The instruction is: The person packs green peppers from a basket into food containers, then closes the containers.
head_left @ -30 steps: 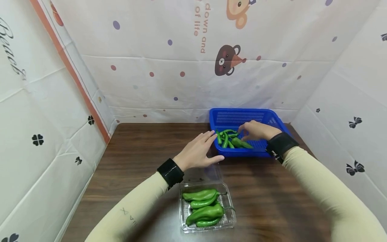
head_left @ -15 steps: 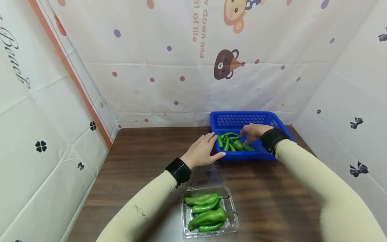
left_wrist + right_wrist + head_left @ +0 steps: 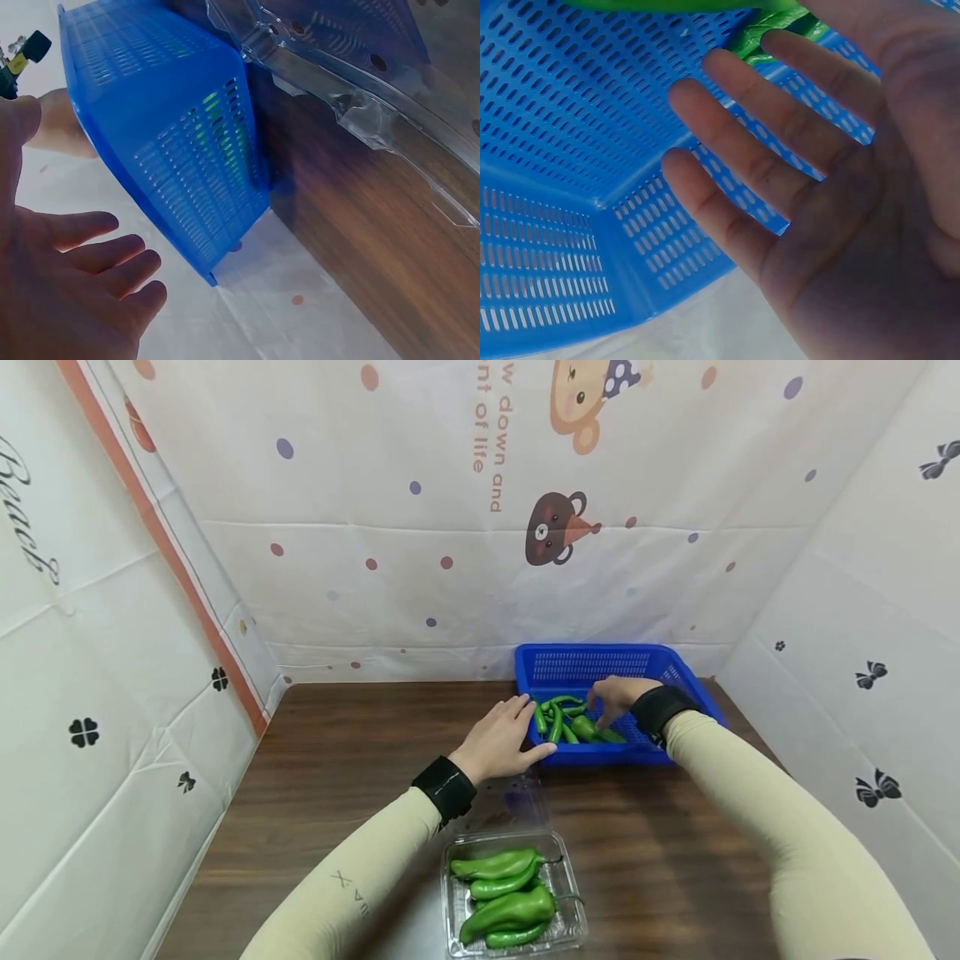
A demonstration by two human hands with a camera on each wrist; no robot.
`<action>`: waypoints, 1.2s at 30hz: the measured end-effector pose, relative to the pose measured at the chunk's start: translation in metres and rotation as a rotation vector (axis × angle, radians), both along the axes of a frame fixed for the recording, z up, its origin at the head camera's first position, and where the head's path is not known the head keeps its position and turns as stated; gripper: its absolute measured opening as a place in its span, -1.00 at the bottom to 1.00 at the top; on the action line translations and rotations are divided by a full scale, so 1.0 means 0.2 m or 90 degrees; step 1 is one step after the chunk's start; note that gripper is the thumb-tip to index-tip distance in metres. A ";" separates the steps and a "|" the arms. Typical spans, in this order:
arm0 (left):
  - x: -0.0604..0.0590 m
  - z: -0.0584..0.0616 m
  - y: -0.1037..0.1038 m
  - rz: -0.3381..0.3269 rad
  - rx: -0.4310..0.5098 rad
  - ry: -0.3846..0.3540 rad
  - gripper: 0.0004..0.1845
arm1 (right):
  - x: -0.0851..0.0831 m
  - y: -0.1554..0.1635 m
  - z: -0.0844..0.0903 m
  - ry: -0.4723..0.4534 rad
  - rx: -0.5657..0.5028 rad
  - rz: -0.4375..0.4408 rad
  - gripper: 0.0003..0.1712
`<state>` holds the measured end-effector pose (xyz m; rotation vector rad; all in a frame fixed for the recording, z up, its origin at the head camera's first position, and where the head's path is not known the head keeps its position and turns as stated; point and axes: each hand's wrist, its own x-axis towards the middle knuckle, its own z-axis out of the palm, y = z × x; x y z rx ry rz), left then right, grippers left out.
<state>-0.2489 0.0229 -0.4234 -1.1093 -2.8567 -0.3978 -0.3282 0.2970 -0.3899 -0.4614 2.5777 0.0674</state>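
Note:
My right hand (image 3: 621, 696) reaches down into the blue plastic basket (image 3: 600, 758), its fingertips right at a plump green pepper (image 3: 582, 727). In the right wrist view the fingers (image 3: 727, 112) are spread and nearly straight, and the thumb's tip is out of frame. My left hand (image 3: 497, 743) lies flat with fingers extended at the basket's left rim. The left wrist view shows its fingers (image 3: 112, 255) apart from the basket wall (image 3: 187, 165). Several slim green chilies (image 3: 557, 722) lie in the basket's left part.
A clear plastic clamshell box (image 3: 576, 935) stands near the front with its lid (image 3: 517, 806) folded back behind it. Several large green peppers (image 3: 513, 914) lie in it. Patterned white sheets (image 3: 375, 610) enclose the brown wooden table (image 3: 360, 752).
My right hand has shifted slightly left and lower in the basket, toward the plump pepper. My left hand stays at the basket's left rim. The head view has tilted slightly up.

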 end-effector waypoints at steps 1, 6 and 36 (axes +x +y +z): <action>0.00 -0.01 0.00 0.002 -0.004 -0.001 -0.10 | 0.00 0.00 -0.01 -0.005 0.000 -0.007 -0.43; 0.00 -0.03 0.02 0.008 -0.029 -0.006 -0.08 | 0.00 -0.01 -0.06 -0.032 0.006 -0.030 -0.38; -0.03 -0.04 0.03 0.011 -0.032 -0.001 -0.09 | -0.09 -0.01 -0.07 -0.021 -0.004 -0.032 -0.46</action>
